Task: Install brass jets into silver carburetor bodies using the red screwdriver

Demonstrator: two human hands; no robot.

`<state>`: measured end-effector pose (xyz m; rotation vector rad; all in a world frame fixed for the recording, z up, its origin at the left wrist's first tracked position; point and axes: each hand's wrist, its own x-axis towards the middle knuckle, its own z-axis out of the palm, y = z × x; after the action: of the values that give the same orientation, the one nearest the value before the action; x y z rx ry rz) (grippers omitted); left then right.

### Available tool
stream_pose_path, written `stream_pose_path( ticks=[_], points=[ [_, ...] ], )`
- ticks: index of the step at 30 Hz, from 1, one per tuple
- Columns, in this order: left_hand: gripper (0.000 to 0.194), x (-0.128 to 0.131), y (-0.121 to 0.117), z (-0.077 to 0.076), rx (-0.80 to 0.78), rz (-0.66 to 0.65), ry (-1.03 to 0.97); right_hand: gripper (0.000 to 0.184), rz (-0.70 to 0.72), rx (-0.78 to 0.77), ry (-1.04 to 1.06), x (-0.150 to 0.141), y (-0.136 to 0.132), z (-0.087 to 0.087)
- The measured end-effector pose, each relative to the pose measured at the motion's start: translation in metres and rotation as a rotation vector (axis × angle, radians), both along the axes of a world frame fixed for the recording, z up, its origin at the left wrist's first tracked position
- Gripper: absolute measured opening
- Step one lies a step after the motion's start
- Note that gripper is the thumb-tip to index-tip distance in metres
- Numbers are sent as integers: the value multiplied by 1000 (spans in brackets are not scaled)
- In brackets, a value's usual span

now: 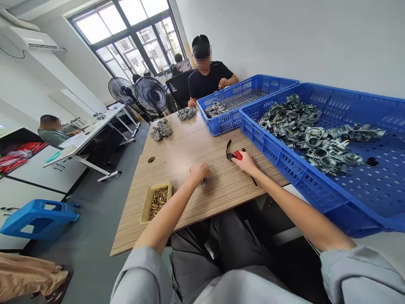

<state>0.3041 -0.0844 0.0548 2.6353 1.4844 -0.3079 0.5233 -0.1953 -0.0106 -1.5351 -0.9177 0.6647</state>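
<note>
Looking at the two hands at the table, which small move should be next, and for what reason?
Probably the right hand should bring the red object towards the small metal part, because the left hand seems to hold that part, while the red object is apart from it.

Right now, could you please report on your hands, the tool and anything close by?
Left hand at small metal part, mostly hidden. Right hand holding red-and-black tool. Close by: tray of brass-coloured pieces left, blue crate right.
</note>
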Motion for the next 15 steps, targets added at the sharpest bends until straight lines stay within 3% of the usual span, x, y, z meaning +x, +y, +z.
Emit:
stream_pose_path(
  ticks=[4, 8, 11, 15],
  points=[
    [22, 11, -7, 1, 61, 68, -37, 53, 91, 69, 224, 7, -2, 1],
    [35, 11, -13, 9, 168, 53, -157, 68, 177, 124, 401, 13, -5, 3],
    [44, -6, -13, 16, 268, 32, -290, 68, 210, 141, 479, 17, -6, 4],
    [36, -45, -13, 12, 308, 63, -587, 66, 227, 149, 537, 20, -5, 3]
  ],
)
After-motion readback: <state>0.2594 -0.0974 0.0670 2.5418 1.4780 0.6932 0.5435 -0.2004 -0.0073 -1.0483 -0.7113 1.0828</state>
